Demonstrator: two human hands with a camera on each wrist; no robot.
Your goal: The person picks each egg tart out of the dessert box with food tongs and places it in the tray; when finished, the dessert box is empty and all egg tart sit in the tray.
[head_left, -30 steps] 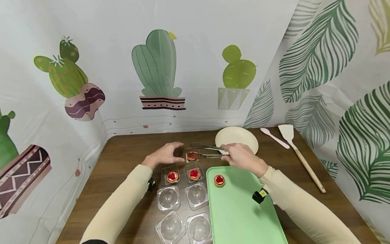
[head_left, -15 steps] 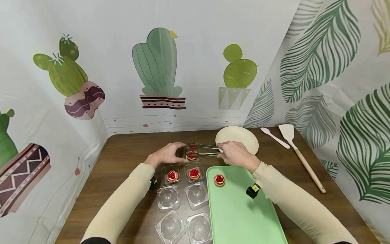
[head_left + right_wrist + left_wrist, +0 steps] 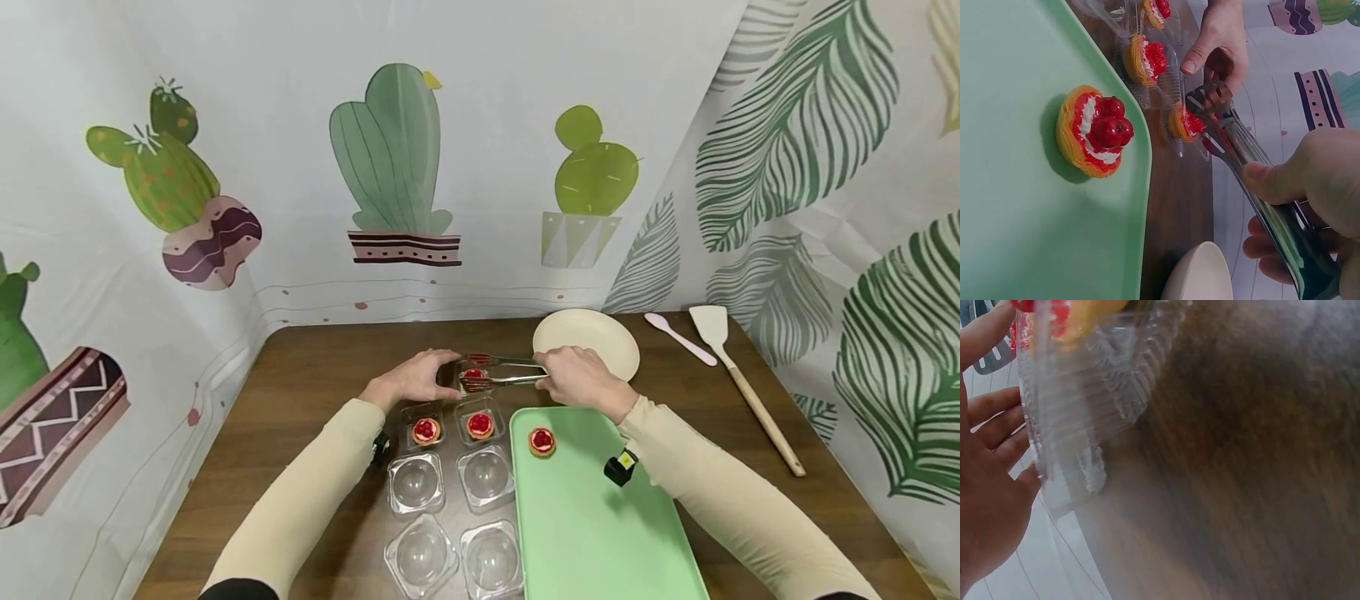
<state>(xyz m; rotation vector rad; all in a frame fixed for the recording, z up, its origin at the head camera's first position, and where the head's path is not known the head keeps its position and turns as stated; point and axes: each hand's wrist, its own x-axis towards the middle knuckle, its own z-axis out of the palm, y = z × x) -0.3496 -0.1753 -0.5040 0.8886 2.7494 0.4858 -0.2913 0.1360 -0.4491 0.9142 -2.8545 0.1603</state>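
My right hand (image 3: 581, 379) grips metal tongs (image 3: 1257, 178); their two arms stand apart over the farthest fruit tart (image 3: 1182, 122), which has a red topping and sits in a clear plastic container. On the left side of that container is my left hand (image 3: 412, 382), thumb spread from the fingers, fingertips right at its edge. Nearer me, two more red-topped tarts, a left one (image 3: 426, 431) and a right one (image 3: 480, 426), sit in open clear containers. Another tart (image 3: 1094, 132) lies alone on the green tray (image 3: 607, 517).
Several clear domed lids (image 3: 416, 483) lie toward me, left of the tray. A cream plate (image 3: 607, 337) stands at the back. To its right are a pale pink spoon (image 3: 681, 340) and a white spatula (image 3: 750, 400) with a wooden handle. A patterned cloth hangs behind the table.
The right hand has moved slightly left with the tongs, whose tips are now over the farthest tart. The left hand has shifted slightly right toward its container.
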